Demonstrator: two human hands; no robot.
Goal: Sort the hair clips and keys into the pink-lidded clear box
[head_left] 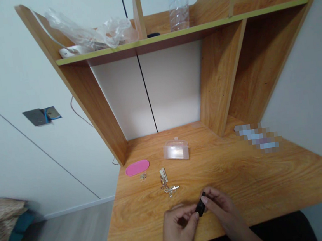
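Hands meet low over the near edge of the wooden bench, and you hold one small black thing between them. Your left hand pinches its lower end with the fingertips, and your right hand grips its top end from the other side. What the black thing is cannot be told, because it is small and partly covered. Just past your hands lies a little heap of shiny metal clips on the bench. Farther back sits a clear plastic box, and to its left lies a flat pink oval lid with a tiny metal ring beside it. Up on the shelf stand a clear water bottle and a crumpled plastic bag.
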